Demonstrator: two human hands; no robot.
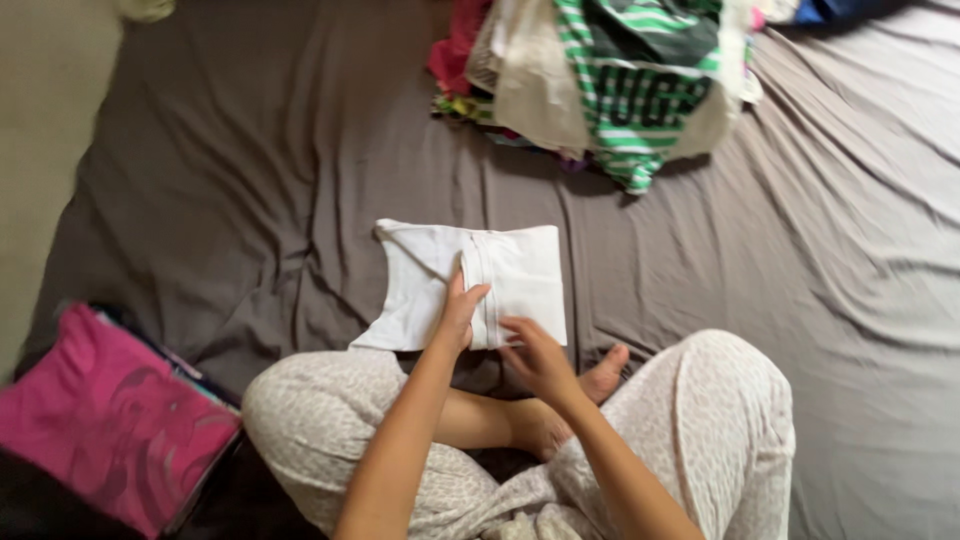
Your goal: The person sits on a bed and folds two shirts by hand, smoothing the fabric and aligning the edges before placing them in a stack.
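Observation:
A folded white garment (520, 275) lies flat on the grey bedsheet (250, 180) just in front of my crossed legs. My left hand (458, 315) presses down on its middle, fingers resting by a ribbed seam. My right hand (535, 352) hovers at the garment's near edge, fingers spread and touching or just above the fabric. Neither hand grips anything. I sit cross-legged in pale patterned trousers (720, 410), with a bare foot (605, 375) showing under the garment's near edge.
A heap of unfolded clothes (610, 70), including a green-and-white striped piece, lies at the far side of the bed. A stack of folded clothes topped by a pink garment (110, 415) sits at my near left. The bed's left edge meets a pale floor (40, 150).

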